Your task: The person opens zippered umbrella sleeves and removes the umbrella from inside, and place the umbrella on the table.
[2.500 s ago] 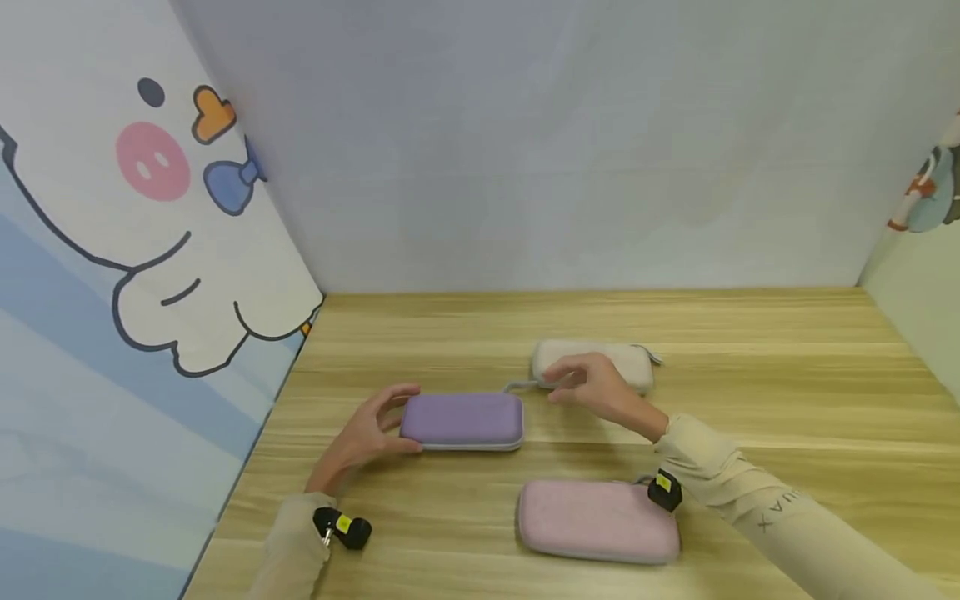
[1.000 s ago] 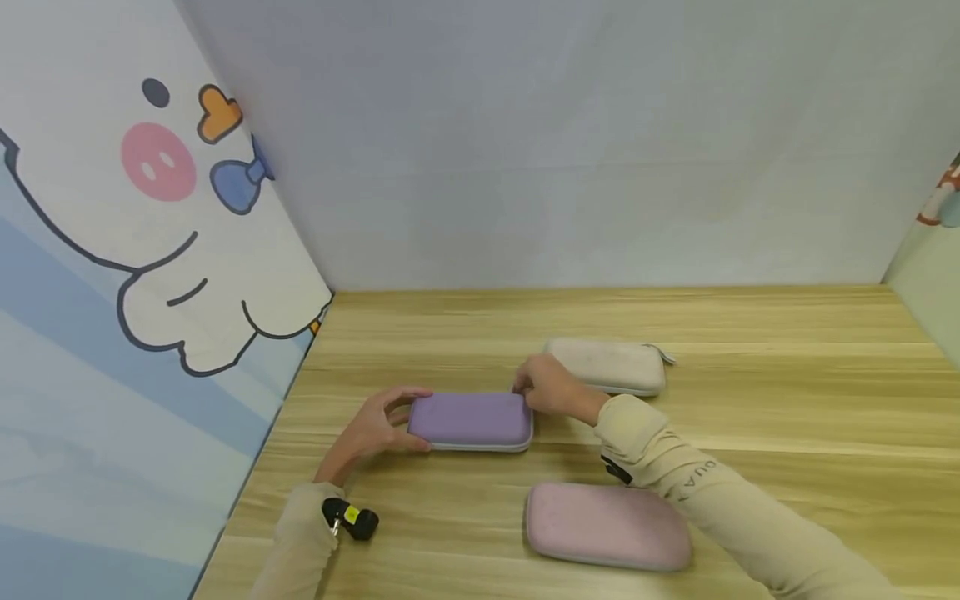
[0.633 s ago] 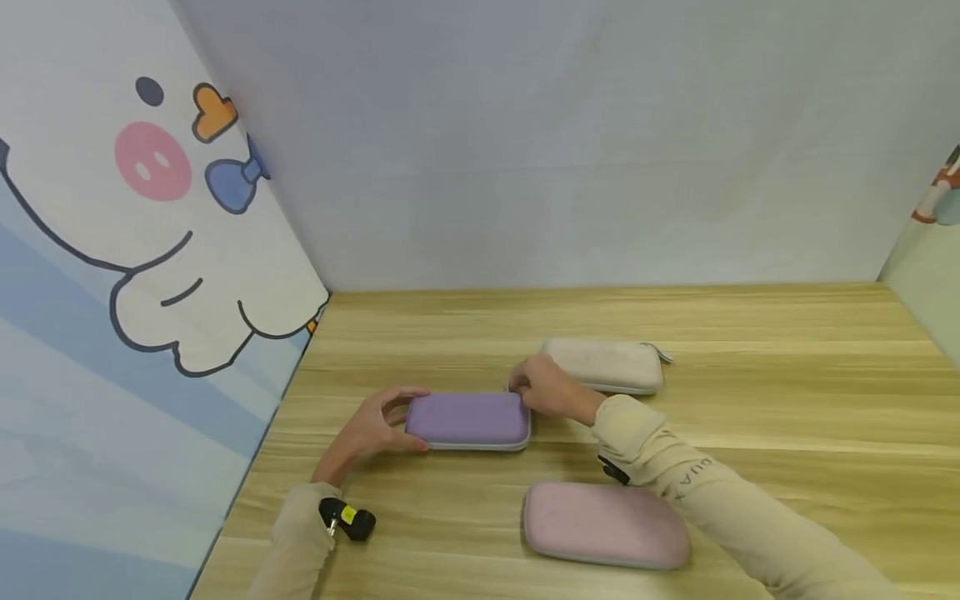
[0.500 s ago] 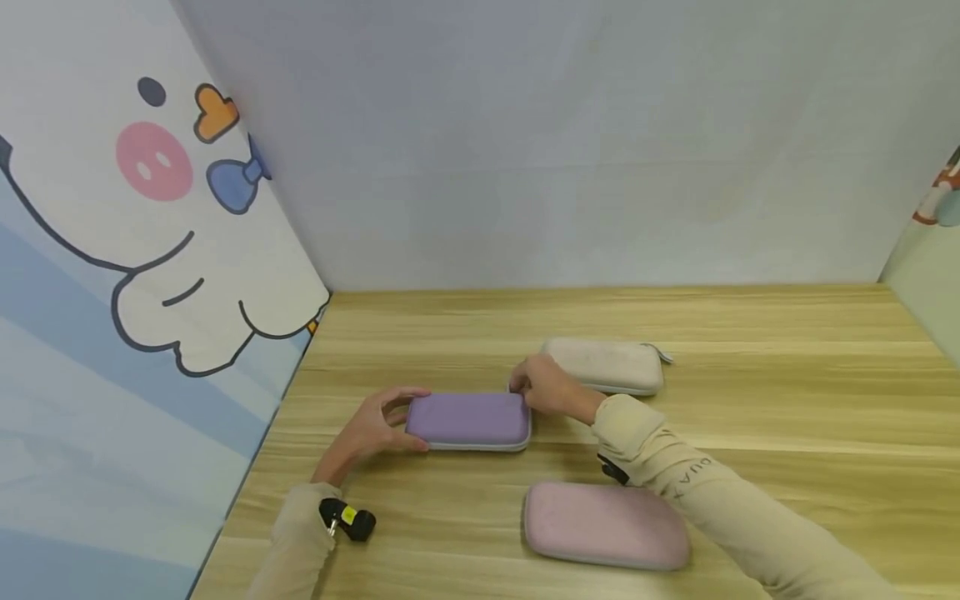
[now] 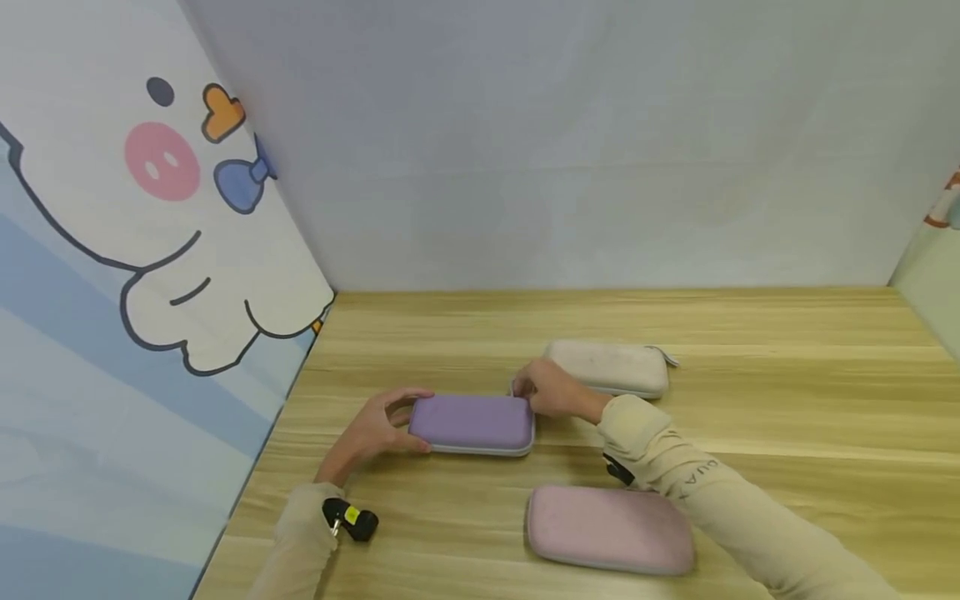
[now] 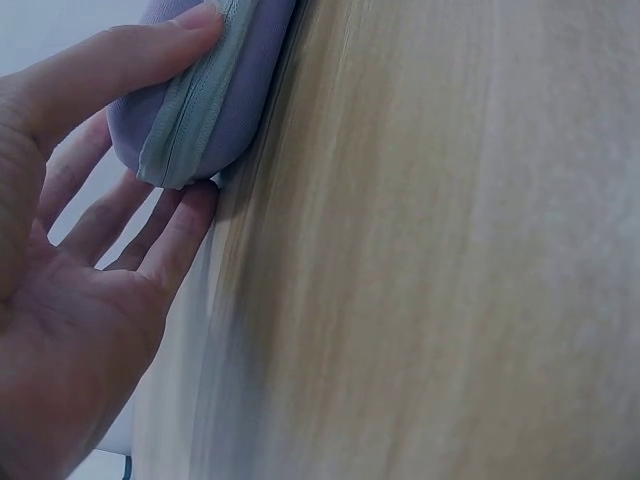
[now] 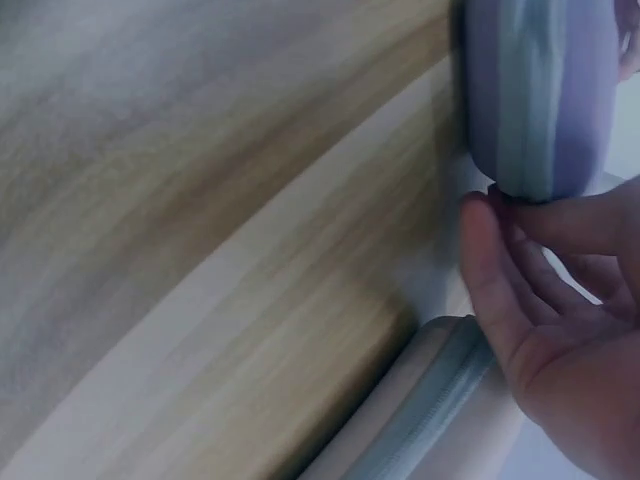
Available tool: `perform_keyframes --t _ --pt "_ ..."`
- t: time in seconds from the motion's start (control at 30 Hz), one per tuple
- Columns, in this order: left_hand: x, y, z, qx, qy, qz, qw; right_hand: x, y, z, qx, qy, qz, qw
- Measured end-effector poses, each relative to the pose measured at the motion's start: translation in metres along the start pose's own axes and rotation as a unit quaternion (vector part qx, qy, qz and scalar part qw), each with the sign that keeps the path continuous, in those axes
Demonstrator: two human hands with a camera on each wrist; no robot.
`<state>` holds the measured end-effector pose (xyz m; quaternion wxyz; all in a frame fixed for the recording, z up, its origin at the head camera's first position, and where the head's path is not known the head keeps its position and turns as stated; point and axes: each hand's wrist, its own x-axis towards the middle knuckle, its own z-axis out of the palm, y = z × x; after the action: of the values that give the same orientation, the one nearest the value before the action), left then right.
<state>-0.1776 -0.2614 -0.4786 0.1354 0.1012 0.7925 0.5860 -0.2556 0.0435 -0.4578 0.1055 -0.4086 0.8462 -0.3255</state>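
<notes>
A purple hard-shell zippered case (image 5: 471, 422) lies flat on the table. My left hand (image 5: 372, 427) grips its left end, thumb on the near edge and fingers at the far side. In the left wrist view, the thumb rests by the pale zipper band (image 6: 205, 105). My right hand (image 5: 549, 387) is at the back right corner, thumb and fingers pinching the zipper pull, mostly hidden by the fingers. The right wrist view shows those fingertips against the end of the zipper band (image 7: 528, 110), which looks closed there.
A cream zippered case (image 5: 615, 368) with a grey pull lies behind my right hand. A pink case (image 5: 609, 530) lies nearer, partly under my right sleeve (image 5: 720, 492). A grey wall (image 5: 570, 167) stands behind the wooden table (image 5: 787, 400).
My right hand has come left from over the cream case to the purple case's back right corner and taken the zipper pull there. For the last second both hands have hardly moved.
</notes>
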Motion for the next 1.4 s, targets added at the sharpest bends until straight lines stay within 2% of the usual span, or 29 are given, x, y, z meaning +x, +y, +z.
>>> perform_keyframes --t 0.13,0.3,0.37,0.57,0.8,1.03,1.2,1.27,1.4 --pt "0.001 0.000 0.000 0.003 0.003 -0.002 1.0000 -0.001 -0.002 -0.002 -0.010 -0.019 -0.004 0.9998" --pt "0.000 0.001 0.001 0.004 0.007 0.001 1.0000 -0.002 -0.007 -0.002 -0.029 -0.035 0.030 0.9985" --pt "0.000 0.001 0.001 0.002 0.009 0.001 1.0000 -0.002 -0.008 -0.002 -0.034 -0.032 0.037 0.9982" --pt "0.000 0.001 0.002 0.004 0.013 -0.002 0.9999 -0.009 -0.007 -0.003 -0.068 -0.006 0.018 0.9975" --pt "0.001 0.002 0.003 0.011 0.020 -0.007 0.9997 -0.017 -0.006 -0.006 -0.053 -0.011 0.040 0.9977" --pt "0.003 -0.001 0.004 -0.002 0.012 0.003 0.9999 -0.027 -0.006 -0.005 -0.049 0.021 0.000 0.9986" --pt "-0.001 -0.001 0.002 -0.019 0.010 -0.015 0.9997 -0.030 -0.008 -0.004 -0.031 0.021 -0.013 0.9992" --pt "0.000 0.000 0.002 -0.016 0.015 -0.017 0.9996 -0.031 -0.008 -0.004 -0.032 0.036 -0.016 0.9987" --pt "0.002 0.002 0.002 -0.017 0.007 -0.006 0.9998 -0.032 -0.007 -0.007 -0.036 0.057 -0.034 0.9972"
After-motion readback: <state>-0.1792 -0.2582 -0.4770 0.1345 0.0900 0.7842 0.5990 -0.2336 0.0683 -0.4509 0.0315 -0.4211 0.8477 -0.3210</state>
